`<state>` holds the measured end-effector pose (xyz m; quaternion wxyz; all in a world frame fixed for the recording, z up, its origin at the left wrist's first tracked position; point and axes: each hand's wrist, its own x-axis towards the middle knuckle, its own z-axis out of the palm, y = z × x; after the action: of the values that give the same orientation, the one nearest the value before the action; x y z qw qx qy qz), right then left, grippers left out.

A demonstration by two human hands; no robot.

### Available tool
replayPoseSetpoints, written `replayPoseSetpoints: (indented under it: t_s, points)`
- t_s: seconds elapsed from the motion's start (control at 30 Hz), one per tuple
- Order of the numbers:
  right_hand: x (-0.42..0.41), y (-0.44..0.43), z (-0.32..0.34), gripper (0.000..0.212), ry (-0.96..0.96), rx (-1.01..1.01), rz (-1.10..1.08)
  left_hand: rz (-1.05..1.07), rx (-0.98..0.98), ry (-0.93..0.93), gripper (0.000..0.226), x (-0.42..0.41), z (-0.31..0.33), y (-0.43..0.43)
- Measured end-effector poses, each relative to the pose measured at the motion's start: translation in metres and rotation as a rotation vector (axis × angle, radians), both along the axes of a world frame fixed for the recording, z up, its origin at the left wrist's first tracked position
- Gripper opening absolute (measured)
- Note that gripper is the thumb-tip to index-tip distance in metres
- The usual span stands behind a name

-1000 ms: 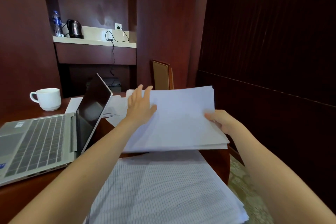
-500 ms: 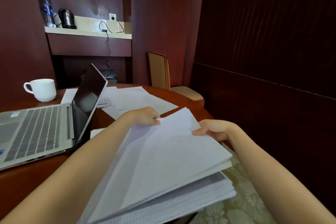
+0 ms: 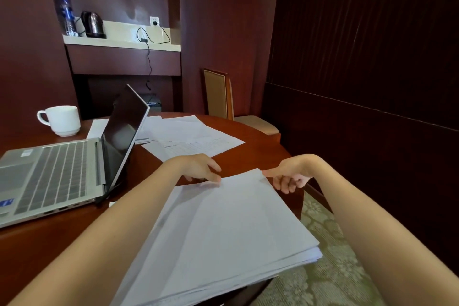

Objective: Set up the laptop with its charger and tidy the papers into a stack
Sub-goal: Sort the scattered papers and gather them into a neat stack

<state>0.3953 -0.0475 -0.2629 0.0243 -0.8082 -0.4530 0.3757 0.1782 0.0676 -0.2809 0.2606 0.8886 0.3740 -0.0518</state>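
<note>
The head camera looks down on a thick stack of papers [image 3: 231, 238] lying at the near right of the round wooden desk [image 3: 260, 154], its near right corner hanging out past the desk edge over patterned carpet [image 3: 330, 278]. The left hand [image 3: 200, 167] sits at the stack's far left corner with fingertips down on the far edge; whether it grasps the sheets or only touches them cannot be told. The right hand [image 3: 290, 176] is at the far right corner, released: its thumb tip touches the corner while the other fingers hang loosely curled just off the paper. To the left stands the open laptop [image 3: 49, 176], its screen dark. Behind it, loose sheets [image 3: 191, 134] lie spread across the far side of the desk, well apart from the stack. A white cup [image 3: 62, 120] stands at the far left. On the wall shelf [image 3: 119, 43] beyond are a kettle [image 3: 92, 24] and a bottle [image 3: 66, 16], and a black charger cable [image 3: 149, 57] runs from the socket [image 3: 154, 22] down over the shelf edge. A chair [image 3: 218, 94] stands behind the desk.
</note>
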Motion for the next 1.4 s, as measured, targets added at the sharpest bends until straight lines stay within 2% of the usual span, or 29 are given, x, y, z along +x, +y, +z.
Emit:
replayPoseSetpoints:
  t_s: [0.1,0.23,0.33,0.4,0.5,0.63,0.73,0.87,0.93,1.07,1.1,1.2,1.33,1.4]
  points:
    - [-0.004,0.012,0.003,0.044,-0.096,0.057,-0.031,0.038,0.117,0.038,0.044,-0.005,0.005,0.009]
    - [-0.019,0.031,-0.005,0.028,-0.089,0.195,-0.075,0.108,0.284,0.170,0.045,-0.013,0.000,0.020]
    - [-0.034,0.045,-0.009,0.021,-0.043,0.249,-0.119,0.138,0.423,0.323,0.049,-0.018,-0.009,0.026]
    - [-0.041,0.054,-0.011,0.013,-0.144,0.332,-0.079,0.120,0.500,0.426,0.049,-0.021,-0.017,0.029]
    - [-0.052,0.067,-0.015,0.024,-0.211,0.419,0.033,0.140,0.571,0.486,0.049,-0.023,-0.025,0.034]
    - [-0.068,0.082,-0.021,0.029,-0.171,0.416,0.092,0.177,0.565,0.468,0.047,-0.021,-0.028,0.040]
    - [-0.076,0.094,-0.025,0.032,0.028,0.439,-0.011,0.142,0.496,0.393,0.044,-0.021,-0.023,0.047]
    - [-0.078,0.107,-0.025,0.048,0.687,0.505,-0.441,0.127,0.417,0.260,0.033,-0.024,-0.022,0.052]
    - [-0.080,0.114,-0.027,0.051,0.929,0.512,-0.550,0.127,0.449,0.242,0.030,-0.025,-0.023,0.049]
    - [-0.092,0.126,-0.026,0.061,1.264,0.499,-0.700,0.118,0.585,0.234,0.033,-0.028,-0.026,0.048]
    - [-0.096,0.131,-0.025,0.063,1.312,0.501,-0.731,0.119,0.597,0.226,0.034,-0.030,-0.025,0.048]
    - [-0.108,0.141,-0.028,0.060,1.293,0.489,-0.760,0.116,0.589,0.192,0.039,-0.037,-0.023,0.049]
    - [-0.116,0.153,-0.031,0.053,1.146,0.493,-0.800,0.190,0.513,0.075,0.044,-0.046,-0.025,0.053]
    - [-0.122,0.155,-0.031,0.046,1.035,0.488,-0.743,0.213,0.477,0.046,0.041,-0.050,-0.026,0.055]
